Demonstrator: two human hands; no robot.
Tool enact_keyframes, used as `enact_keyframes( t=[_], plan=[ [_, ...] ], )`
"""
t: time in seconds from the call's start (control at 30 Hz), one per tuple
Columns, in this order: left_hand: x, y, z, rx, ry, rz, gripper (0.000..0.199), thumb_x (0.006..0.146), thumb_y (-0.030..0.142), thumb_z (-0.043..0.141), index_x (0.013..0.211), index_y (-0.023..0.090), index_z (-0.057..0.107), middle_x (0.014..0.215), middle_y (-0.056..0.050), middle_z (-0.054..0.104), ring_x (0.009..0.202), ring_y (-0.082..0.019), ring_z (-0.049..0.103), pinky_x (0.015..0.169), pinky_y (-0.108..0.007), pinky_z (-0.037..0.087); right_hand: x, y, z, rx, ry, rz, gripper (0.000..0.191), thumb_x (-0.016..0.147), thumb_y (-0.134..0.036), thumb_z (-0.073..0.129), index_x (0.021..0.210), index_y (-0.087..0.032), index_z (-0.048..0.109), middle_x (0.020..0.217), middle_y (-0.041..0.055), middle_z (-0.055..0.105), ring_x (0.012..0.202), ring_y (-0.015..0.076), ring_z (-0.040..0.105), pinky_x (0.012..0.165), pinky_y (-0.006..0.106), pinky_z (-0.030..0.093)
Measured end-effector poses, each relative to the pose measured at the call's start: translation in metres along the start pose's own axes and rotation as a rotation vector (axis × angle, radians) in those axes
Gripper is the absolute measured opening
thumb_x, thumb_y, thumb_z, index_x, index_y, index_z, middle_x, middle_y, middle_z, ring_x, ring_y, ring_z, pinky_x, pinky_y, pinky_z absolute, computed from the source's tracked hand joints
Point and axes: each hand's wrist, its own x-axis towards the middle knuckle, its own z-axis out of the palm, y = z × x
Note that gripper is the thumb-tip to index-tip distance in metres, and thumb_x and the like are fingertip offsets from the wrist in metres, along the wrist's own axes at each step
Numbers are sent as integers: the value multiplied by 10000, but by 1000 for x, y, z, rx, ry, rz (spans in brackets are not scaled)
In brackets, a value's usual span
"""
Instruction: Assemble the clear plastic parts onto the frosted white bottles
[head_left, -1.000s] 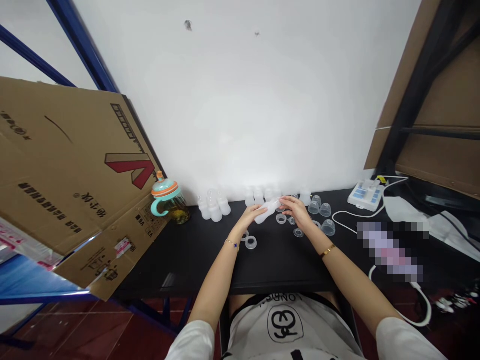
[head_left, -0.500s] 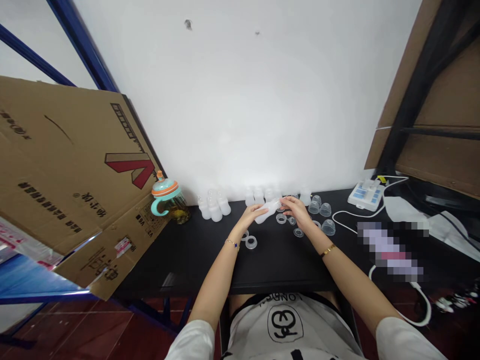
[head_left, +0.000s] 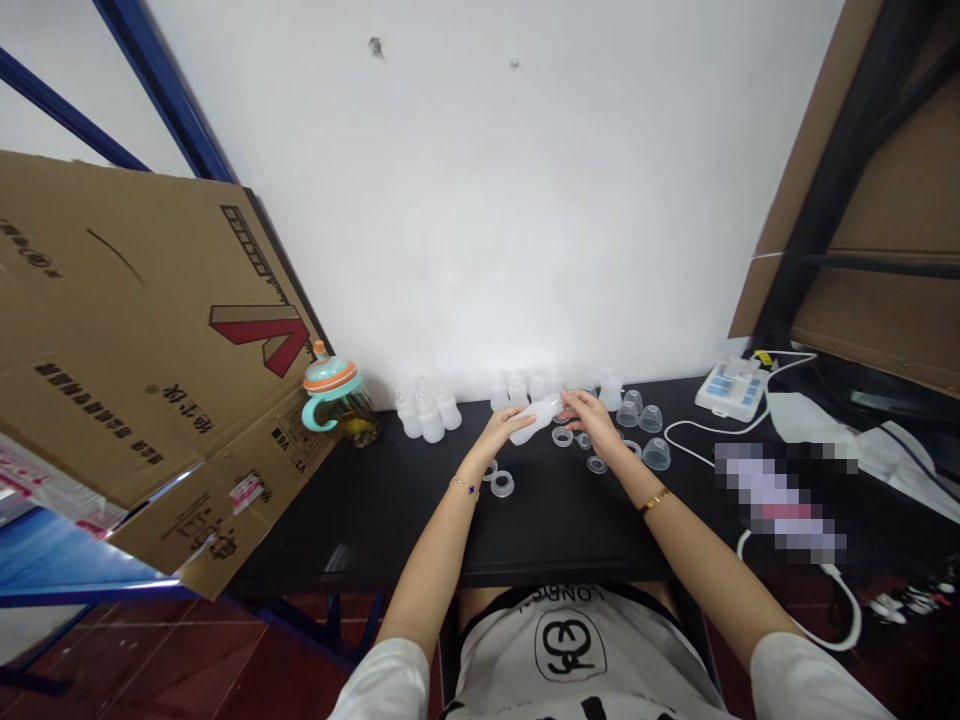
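Note:
My left hand [head_left: 499, 434] is wrapped round the body of a white baby bottle [head_left: 529, 426], which lies tilted with its top toward the right. At that top end, the fingers of my right hand [head_left: 592, 418] are closed on the clear top part [head_left: 553, 402]; what exactly they pinch is partly hidden. Clear collar rings lie close by: one ring [head_left: 502, 484] below my left wrist, another ring [head_left: 562, 436] between the hands. Several clear dome caps [head_left: 657, 454] stand right of my right hand.
Several bottles with clear tops [head_left: 429, 416] stand grouped at the left by the wall, and more white bottles [head_left: 517, 388] line the back. A teal-lidded jug [head_left: 337, 400] and a large cardboard box [head_left: 150, 350] are at left. A white power strip [head_left: 732, 390] with cables lies right.
Both hands stay at the bottle with almost no travel. The fingers of my right hand have shifted slightly at its top end, where more of the clear part shows.

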Motion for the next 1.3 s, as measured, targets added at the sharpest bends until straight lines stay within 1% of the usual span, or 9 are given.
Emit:
enact_keyframes(
  t=[0.13,0.27,0.43,0.8,1.07,1.2,1.3],
  plan=[
    [1,-2,-1,-30,-7,-22,502,761,497,815,1112,141,770,1008,-100,757,881,-227,662,760,-297,444,-1,-2,-1,73,-48,17,285,809,-469,759,927,-211,730,993,65,736,721,160,702,490,207,556],
    [1,-3,-2,-39,-11,-20,498,760,503,816,1099,141,770,975,-90,752,838,-204,651,731,-283,426,-2,-3,-3,116,-85,9,267,811,-428,745,958,-206,770,1060,75,741,783,174,696,529,224,572],
    [2,-3,-2,-34,-13,-17,491,758,503,817,1086,139,774,952,-83,752,816,-194,643,719,-278,415,-3,-4,-3,116,-101,-4,267,759,-395,795,949,-209,779,1067,65,748,816,177,692,558,218,565],
    [5,-7,-3,-42,-21,-16,496,759,501,821,1085,131,778,922,-89,759,818,-206,656,740,-296,439,-2,-3,-4,136,-48,6,240,700,-382,851,846,-212,765,942,41,735,772,158,665,563,219,561],
    [4,-7,-3,-51,-25,-6,502,770,458,823,1145,128,771,982,-105,770,915,-241,670,824,-321,453,0,0,-5,94,-43,-15,276,720,-446,837,794,-202,732,942,49,733,760,151,670,547,206,552],
    [4,-6,-3,-51,-26,-4,498,773,469,818,1130,126,769,965,-99,763,867,-221,663,780,-306,443,0,0,-5,93,-43,-20,273,744,-458,821,819,-210,735,965,52,736,753,154,672,542,213,544],
    [4,-7,-3,-43,-28,-16,504,767,484,816,1117,124,767,933,-92,757,822,-204,652,734,-292,428,-1,-1,-4,105,-61,-17,260,756,-438,802,893,-219,770,1032,59,740,778,161,670,552,223,545]
  ],
)
